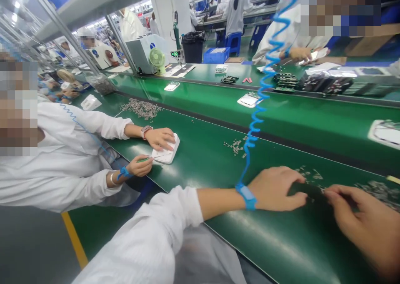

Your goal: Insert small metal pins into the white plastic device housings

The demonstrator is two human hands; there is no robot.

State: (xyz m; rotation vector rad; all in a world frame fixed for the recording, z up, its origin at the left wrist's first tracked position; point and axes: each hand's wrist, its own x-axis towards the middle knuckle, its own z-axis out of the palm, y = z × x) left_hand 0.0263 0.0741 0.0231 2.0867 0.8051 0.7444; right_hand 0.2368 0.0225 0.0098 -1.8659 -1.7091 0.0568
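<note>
My left hand (275, 189), with a blue wrist strap (246, 196) and a coiled blue cord (256, 121), is over the green work surface (206, 167). Its thumb and fingers are apart, with nothing seen between them. To its right, my right hand (362, 217) has thumb and forefinger pinched together; anything between the tips is too small to make out. Small metal parts (309, 173) lie scattered just beyond my hands, and a larger pile of parts (379, 192) lies beyond my right hand.
At the left, a co-worker's hands (161, 139) work on a white casing (170, 155). Small parts lie in a pile (142, 109) and a cluster (235, 146). White casings (248, 100) sit on the green conveyor (206, 98). Another person's hand (300, 53) is across it.
</note>
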